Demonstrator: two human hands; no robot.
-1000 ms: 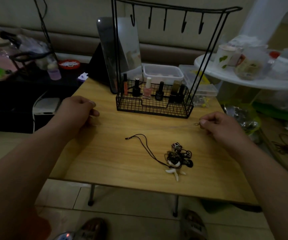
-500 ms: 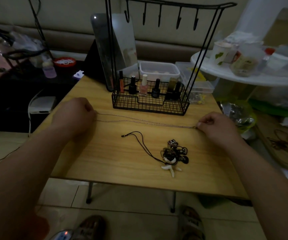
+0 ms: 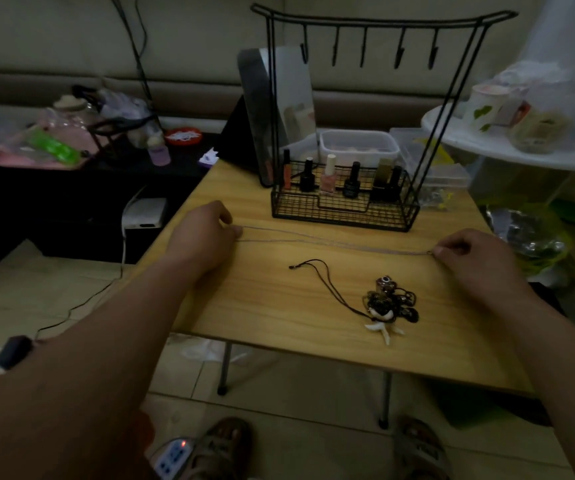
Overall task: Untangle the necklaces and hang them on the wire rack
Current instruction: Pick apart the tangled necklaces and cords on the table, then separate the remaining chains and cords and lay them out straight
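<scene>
From the head view, a thin chain necklace [image 3: 334, 241] stretches low over the table [image 3: 279, 327], each end pinched by the left hand [image 3: 203, 237] and right hand [image 3: 469, 254]. It looks light, limp and snag-prone, best held by its ends. The tangled cord necklaces [image 3: 388, 301] lie between the hands, below the wire rack [image 3: 376, 22].

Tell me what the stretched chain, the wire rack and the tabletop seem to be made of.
Chain necklace: likely metal, thin and pale with a faint glint; the dim light leaves its finish open.
Wire rack: metal wire, apparently coated matte black, judging by its thin rigid rods and mesh.
Table: wood or wood-look laminate, smooth, showing light grain lines.
</scene>
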